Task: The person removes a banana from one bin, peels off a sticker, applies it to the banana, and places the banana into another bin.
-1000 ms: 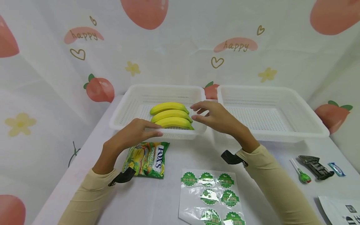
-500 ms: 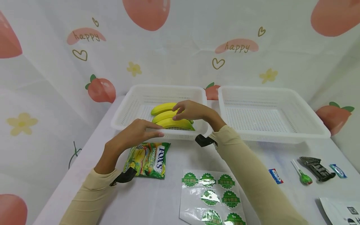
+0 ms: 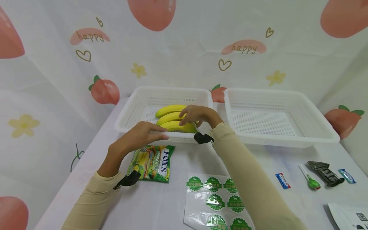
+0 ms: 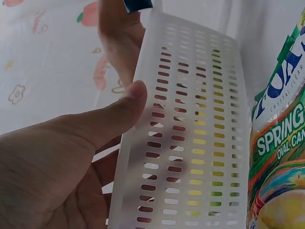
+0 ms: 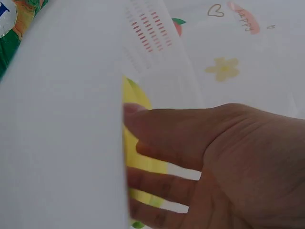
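Observation:
A white perforated basket (image 3: 126, 110) holds three bananas (image 3: 169, 110) lying side by side. My left hand (image 3: 138, 137) grips the basket's near rim at its left part. In the left wrist view its thumb lies along the outer side of the rim, the other fingers behind the wall. My right hand (image 3: 199, 114) reaches into the basket from the right, with its fingers curled down over the right ends of the near and middle bananas. In the right wrist view the basket wall hides its fingertips. A green candy bag (image 3: 152, 163) lies before the basket, partly behind my left wrist.
A second white basket (image 3: 287, 139) stands at the right with nothing in it. A sticker sheet (image 3: 201, 198) lies in front. On the right are a small wrapped candy (image 3: 283, 180), a lollipop (image 3: 311, 183), a black wrapper (image 3: 326, 174) and a white packet (image 3: 349, 215).
My right hand has come in from the right side of the basket and down onto the bananas. The near banana has shifted slightly left. My left hand keeps its place on the rim.

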### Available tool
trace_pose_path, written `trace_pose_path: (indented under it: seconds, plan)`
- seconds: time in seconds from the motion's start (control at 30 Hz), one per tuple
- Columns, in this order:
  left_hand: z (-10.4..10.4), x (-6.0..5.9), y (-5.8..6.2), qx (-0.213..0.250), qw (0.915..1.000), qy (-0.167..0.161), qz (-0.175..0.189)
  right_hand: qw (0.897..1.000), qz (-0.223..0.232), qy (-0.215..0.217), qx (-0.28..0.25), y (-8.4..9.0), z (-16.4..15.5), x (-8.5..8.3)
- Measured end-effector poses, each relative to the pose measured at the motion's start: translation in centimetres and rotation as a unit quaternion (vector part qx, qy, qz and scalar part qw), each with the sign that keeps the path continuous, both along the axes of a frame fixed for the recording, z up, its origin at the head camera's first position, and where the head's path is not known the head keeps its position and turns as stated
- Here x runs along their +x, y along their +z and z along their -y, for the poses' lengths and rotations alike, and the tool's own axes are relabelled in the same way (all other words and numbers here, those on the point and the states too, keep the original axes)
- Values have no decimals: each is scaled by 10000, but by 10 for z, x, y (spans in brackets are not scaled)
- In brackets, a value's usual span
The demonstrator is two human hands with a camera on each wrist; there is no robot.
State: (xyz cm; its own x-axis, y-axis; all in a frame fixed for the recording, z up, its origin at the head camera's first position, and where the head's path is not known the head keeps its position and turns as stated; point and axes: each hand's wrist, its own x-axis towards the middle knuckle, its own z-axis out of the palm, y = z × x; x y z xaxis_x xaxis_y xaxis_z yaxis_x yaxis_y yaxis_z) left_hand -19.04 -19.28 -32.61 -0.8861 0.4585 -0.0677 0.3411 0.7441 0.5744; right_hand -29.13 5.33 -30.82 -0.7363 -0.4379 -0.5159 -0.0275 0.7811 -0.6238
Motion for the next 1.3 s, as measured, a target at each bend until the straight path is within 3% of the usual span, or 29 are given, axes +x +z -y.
trace_pose_path:
  seconds: [0.27, 0.53, 0.7, 0.9, 1.1, 1.3]
  plan:
    - [-3, 1, 1, -33, 10000, 25, 0, 9982, 571, 28, 159, -6, -1, 5]
    - [-4, 0, -1, 84, 9999, -67, 63, 9987, 423, 92, 280, -9, -3, 8]
    - [-5, 0, -1, 126, 9999, -43, 56, 9998, -56, 187, 77, -3, -9, 7]
    - [-5, 0, -2, 101, 9999, -95, -37, 9956, -701, 229, -573, 17, -32, 12]
    - [-2, 2, 0, 18, 10000, -41, -76, 9815, -1490, 143, -1197, 39, -61, 38]
    - [1, 1, 1, -19, 10000, -22, -86, 9614, -2521, 211, -1079, 50, -93, 70]
